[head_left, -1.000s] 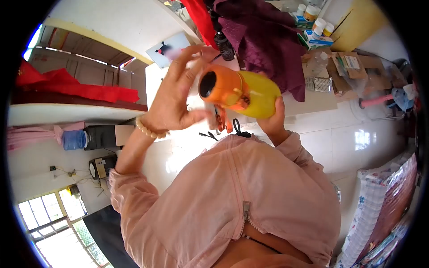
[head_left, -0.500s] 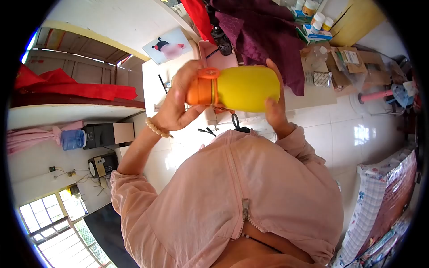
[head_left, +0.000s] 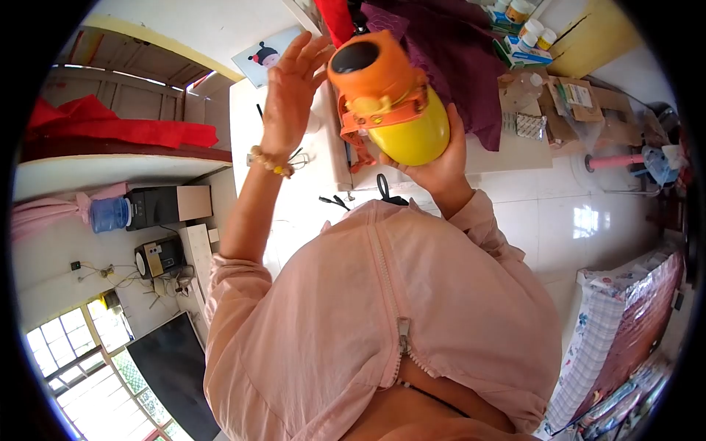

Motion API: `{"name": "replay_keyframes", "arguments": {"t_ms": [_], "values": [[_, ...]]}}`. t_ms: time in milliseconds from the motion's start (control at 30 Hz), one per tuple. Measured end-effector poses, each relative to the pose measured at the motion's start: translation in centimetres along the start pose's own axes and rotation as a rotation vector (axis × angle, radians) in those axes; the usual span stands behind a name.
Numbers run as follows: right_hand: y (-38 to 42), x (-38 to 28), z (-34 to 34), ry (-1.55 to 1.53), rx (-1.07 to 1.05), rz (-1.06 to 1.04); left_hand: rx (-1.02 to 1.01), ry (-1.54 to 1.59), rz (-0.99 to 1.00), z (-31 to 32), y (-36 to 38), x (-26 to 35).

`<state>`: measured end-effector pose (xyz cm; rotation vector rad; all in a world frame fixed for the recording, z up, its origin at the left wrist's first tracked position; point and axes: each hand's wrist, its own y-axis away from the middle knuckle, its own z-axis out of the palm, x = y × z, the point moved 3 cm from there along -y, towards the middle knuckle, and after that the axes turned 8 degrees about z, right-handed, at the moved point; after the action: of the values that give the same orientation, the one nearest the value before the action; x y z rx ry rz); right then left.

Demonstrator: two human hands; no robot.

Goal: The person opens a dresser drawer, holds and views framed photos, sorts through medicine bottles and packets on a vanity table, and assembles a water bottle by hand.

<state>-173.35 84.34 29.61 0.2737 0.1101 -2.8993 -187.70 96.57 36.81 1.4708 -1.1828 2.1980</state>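
A yellow children's water bottle (head_left: pixel 409 134) with an orange lid (head_left: pixel 373 67) is held up in front of my chest, tilted so its lid points up and to the left. The lid has a black oval top, and an orange strap hangs beside it. My right hand (head_left: pixel 444 163) grips the yellow body from below and the right. To the left of the lid, my left hand (head_left: pixel 289 95) is raised and apart from the bottle, its fingers stretched out with nothing in them. A beaded bracelet (head_left: pixel 271 161) circles my left wrist.
Behind the bottle stands a white table (head_left: pixel 507 160) with a dark purple cloth (head_left: pixel 471 81), a picture card (head_left: pixel 257 59) and medicine boxes (head_left: pixel 522 55). Cardboard (head_left: pixel 599 110) lies at the right. A red cloth (head_left: pixel 121 126) and a water dispenser (head_left: pixel 157 215) are at the left.
My left hand has let go of the orange lid and moved up, fingers extended. The bottle has turned from lying sideways to lid up and toward me, still in my right hand.
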Motion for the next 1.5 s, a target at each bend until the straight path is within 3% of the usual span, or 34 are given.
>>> {"name": "replay_keyframes", "arguments": {"t_ms": [33, 167, 200, 267, 333, 400, 433, 467, 500, 533, 600, 667, 700, 733, 767, 800, 833, 867, 900, 933, 967, 1000, 1033, 1067, 1100, 1133, 1167, 1200, 1300, 1333, 1400, 1433, 1467, 1500], "values": [[0.1, 0.1, 0.7, -0.085, -0.102, 0.064, 0.032, -0.004, -0.035, 0.1, 0.3, -1.2], [-0.3, -1.0, 0.8, -0.037, -0.05, 0.027, 0.072, 0.126, -0.287, 2.1, 4.7, -6.6], [-0.3, -1.5, 0.9, -0.039, -0.129, -0.03, -0.039, 0.253, -0.279, 2.6, 5.4, -7.5], [0.1, -2.3, 1.6, -0.031, -0.201, -0.103, -0.168, 0.068, -0.385, 2.7, 6.1, -6.9], [0.6, -3.5, 1.8, -0.026, 0.272, -0.385, -0.183, 0.184, -0.494, 3.9, 7.3, -5.0], [0.7, -4.7, 0.7, 0.005, 0.157, -0.426, -0.287, -0.154, -0.605, 3.4, 9.4, -4.0], [0.8, -5.7, 0.4, 0.095, 0.215, -0.599, -0.309, -0.309, -0.661, 4.3, 9.6, -2.6], [0.9, -6.6, -0.2, 0.186, 0.277, -0.767, -0.438, -0.578, -0.573, 4.7, 10.1, -1.3], [0.8, -7.8, -2.7, 0.22, 0.353, -0.921, -0.836, -1.119, -0.135, 5.3, 9.7, 0.3], [0.9, -8.2, -3.4, 0.226, 0.355, -0.916, -0.983, -1.22, -0.117, 6.2, 9.1, 1.9], [1.2, -8.3, -2.9, 0.99, 0.584, -1.123, -1.065, -1.084, 0.094, 8.0, 6.5, 5.6], [1.0, -6.7, -1.2, 1.458, 0.512, -1.028, -0.975, -0.908, 0.388, 9.2, 2.7, 8.9], [0.4, -6.0, -1.8, 1.427, 0.386, -0.873, -0.934, -1.031, 0.553, 9.6, 0.6, 9.7], [0.1, -5.1, -2.2, 1.388, 0.265, -0.717, -0.897, -0.919, 0.432, 7.9, -1.6, 9.5], [0.2, -4.2, -2.4, 1.307, 0.196, -0.491, -0.69, -0.964, -0.263, 8.1, -4.0, 11.2], [0.5, -3.7, -2.8, 1.308, 0.178, -0.48, -0.563, -1.106, 0.153, 6.0, -5.6, 9.5], [0.6, -2.9, -3.7, 1.032, 0.059, -0.334, -0.439, -0.919, 0.038, 3.0, -6.6, 6.8], [1.0, -2.1, -4.1, 0.751, -0.047, -0.193, -0.388, -0.965, 0.035, 0.6, -6.4, 4.1], [1.2, -1.5, -3.0, 0.658, 0.024, -0.271, -0.343, -1.008, 0.034, -1.2, -5.4, 1.5], [1.2, -1.6, -2.6, 0.655, 0.025, -0.283, -0.434, -0.918, 0.162, -1.7, -3.5, -0.7], [1.3, -1.7, -2.6, 0.36, 0.043, -0.245, -0.332, -0.951, -0.045, -1.3, -0.9, -2.0], [1.5, -1.7, -2.9, 0.067, 0.057, -0.21, -0.413, -1.018, -0.052, 0.0, 1.1, -2.0], [1.2, -2.1, -3.6, 0.01, -0.159, -0.221, -0.486, -1.053, 0.001, 0.3, 3.1, -3.8], [1.2, -2.0, -4.2, 0.011, -0.155, -0.241, -0.603, -1.133, 0.088, 1.8, 4.8, -4.1], [1.1, -1.9, -5.3, 0.164, 0.118, -0.342, -0.631, -1.285, 0.219, 4.4, 5.3, -2.0], [1.2, -1.8, -6.2, 0.317, 0.395, -0.426, -0.699, -1.437, 0.126, 5.7, 5.4, -0.9], [1.3, -1.3, -6.3, 0.524, 0.401, -0.497, -0.708, -1.479, 0.2, 6.3, 4.8, 0.0], [1.5, -0.6, -6.7, 0.528, 0.402, -0.475, -0.713, -1.525, 0.266, 6.6, 4.7, 0.7], [0.6, 0.8, -6.7, 0.278, 0.281, -0.197, -0.586, -1.464, 0.418, 5.1, 4.8, 1.0], [0.6, 0.7, -6.6, 0.279, 0.273, -0.193, -0.582, -1.472, 0.419, 4.7, 4.7, 1.2], [0.9, 1.6, -6.6, 0.253, 0.226, 0.06, -0.62, -1.34, 0.674, 4.5, 4.8, 2.0], [1.3, 2.1, -6.0, 1.082, 0.2, -0.172, -0.615, -1.22, 0.673, 4.2, 4.4, 1.9], [1.3, 2.0, -6.2, 1.082, 0.2, -0.17, -0.614, -1.22, 0.671, 4.5, 4.4, 1.9], [1.1, 2.1, -6.8, 0.615, 0.209, 0.026, -0.454, -1.259, 0.548, 4.4, 4.1, 1.9]]}}
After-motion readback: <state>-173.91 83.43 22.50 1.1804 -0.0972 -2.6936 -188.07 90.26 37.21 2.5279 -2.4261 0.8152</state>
